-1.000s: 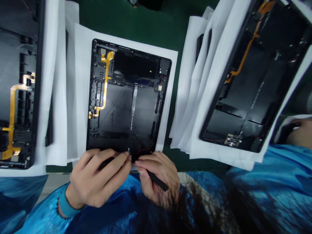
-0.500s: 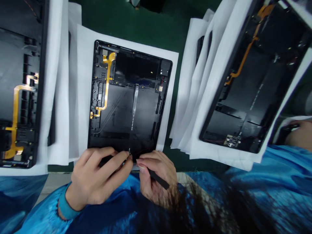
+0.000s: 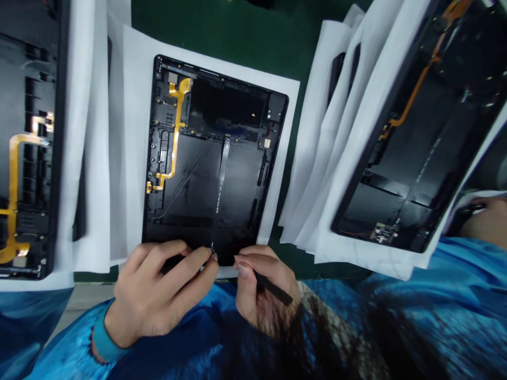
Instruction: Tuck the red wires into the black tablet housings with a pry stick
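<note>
A black tablet back cover (image 3: pixel 198 174) lies open side up in front of me. An orange flex cable (image 3: pixel 176 132) runs down its left side, and a dark ribbon cable (image 3: pixel 220 184) with white print runs down its middle. My left hand (image 3: pixel 158 285) bends over the cover's near edge. Its thumb and forefinger are pinched together at the ribbon cable's near end, and what they hold there is hidden. My right hand (image 3: pixel 265 290) is closed around a slim black stick-like tool (image 3: pixel 274 288), whose tip by the near edge is hidden by the fingers.
White foam sheets (image 3: pixel 309 174) with covers between them are stacked at right, topped by another tablet cover (image 3: pixel 412 153). A similar cover (image 3: pixel 24 158) lies on sheets at left. Underneath is a green table surface (image 3: pixel 237 31). Another person's hand (image 3: pixel 487 219) shows at far right.
My right hand has shifted slightly right with the black tool, away from my left fingertips. My left hand keeps its place at the near edge. The view has shifted a little.
</note>
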`<act>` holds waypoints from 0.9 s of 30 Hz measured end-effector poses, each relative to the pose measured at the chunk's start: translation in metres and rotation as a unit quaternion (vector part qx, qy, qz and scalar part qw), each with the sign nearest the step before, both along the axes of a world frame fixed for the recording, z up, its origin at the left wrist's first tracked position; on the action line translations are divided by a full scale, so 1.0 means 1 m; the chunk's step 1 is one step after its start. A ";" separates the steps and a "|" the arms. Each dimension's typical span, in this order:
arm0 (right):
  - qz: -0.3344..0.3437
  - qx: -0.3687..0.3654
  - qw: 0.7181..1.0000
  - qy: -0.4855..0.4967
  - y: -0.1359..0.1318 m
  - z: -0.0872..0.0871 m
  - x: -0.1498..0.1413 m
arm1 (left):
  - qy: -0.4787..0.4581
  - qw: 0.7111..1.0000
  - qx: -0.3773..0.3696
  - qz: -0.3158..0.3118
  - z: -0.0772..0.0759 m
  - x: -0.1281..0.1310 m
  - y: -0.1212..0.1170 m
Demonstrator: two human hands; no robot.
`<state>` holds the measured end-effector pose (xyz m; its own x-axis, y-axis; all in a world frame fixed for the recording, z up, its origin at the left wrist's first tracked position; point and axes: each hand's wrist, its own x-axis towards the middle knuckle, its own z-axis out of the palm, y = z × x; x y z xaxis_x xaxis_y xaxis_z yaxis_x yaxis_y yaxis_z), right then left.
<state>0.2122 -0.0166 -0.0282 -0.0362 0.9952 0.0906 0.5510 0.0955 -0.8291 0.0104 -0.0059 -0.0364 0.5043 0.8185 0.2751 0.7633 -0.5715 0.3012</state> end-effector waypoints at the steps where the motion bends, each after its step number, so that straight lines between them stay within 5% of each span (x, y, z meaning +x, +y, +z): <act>1: -0.001 0.001 1.000 0.001 0.000 -0.001 0.000 | -0.001 1.000 0.000 0.001 0.000 0.000 0.000; 18: -0.067 -0.004 0.998 -0.001 -0.005 0.001 -0.005 | 0.004 1.000 -0.026 0.009 -0.001 0.001 -0.003; 27: -0.038 0.006 0.999 0.007 -0.004 -0.001 0.006 | 0.016 1.000 -0.011 0.004 0.000 0.000 0.000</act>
